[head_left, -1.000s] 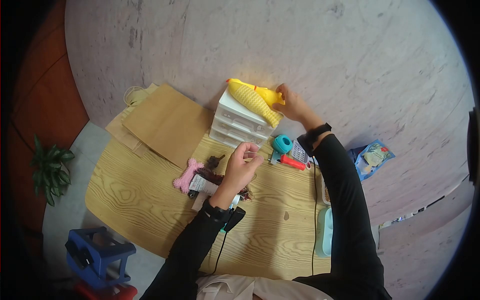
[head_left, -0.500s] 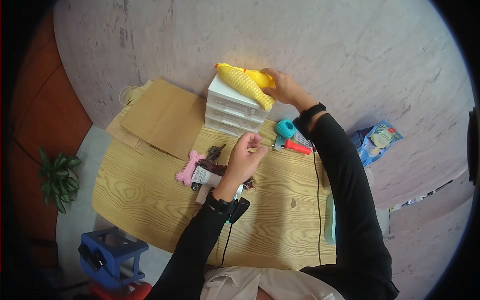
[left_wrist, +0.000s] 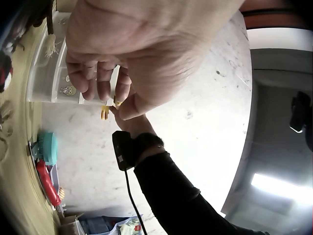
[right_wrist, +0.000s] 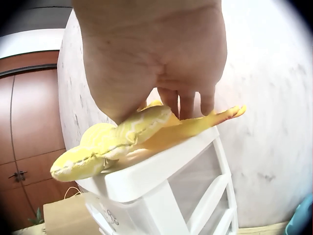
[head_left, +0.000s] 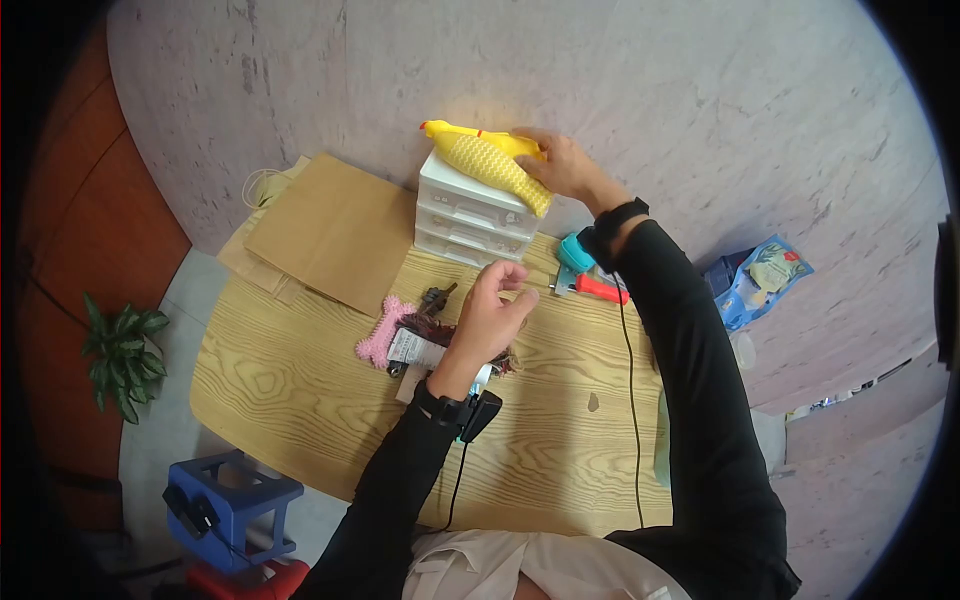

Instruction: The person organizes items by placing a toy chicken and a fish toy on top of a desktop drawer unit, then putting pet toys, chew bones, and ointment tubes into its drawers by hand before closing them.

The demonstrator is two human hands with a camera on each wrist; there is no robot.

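Observation:
A yellow rubber chicken (head_left: 455, 130) and a yellow-and-white patterned fish plush (head_left: 500, 175) lie side by side on top of a white drawer unit (head_left: 470, 215). My right hand (head_left: 570, 168) holds the chicken near its leg end, fingers over the far side and thumb on the near side. In the right wrist view the plush (right_wrist: 98, 154) partly hides the thumb, while the chicken's feet (right_wrist: 234, 113) stick out past the fingers. Loosely curled and holding nothing, my left hand (head_left: 490, 315) hovers over the table in front of the drawers.
Brown paper bags (head_left: 325, 230) lie left of the drawers. A pink bone toy (head_left: 383, 330) and a dark stringy toy with a label (head_left: 420, 348) lie near my left hand. Right of the drawers are a teal brush (head_left: 574, 252) and a red-handled tool (head_left: 602, 289). A wall stands close behind.
My right hand stays at the chicken, its fingers now reaching farther over it. The left hand keeps its pose above the table. The head view has shifted slightly.

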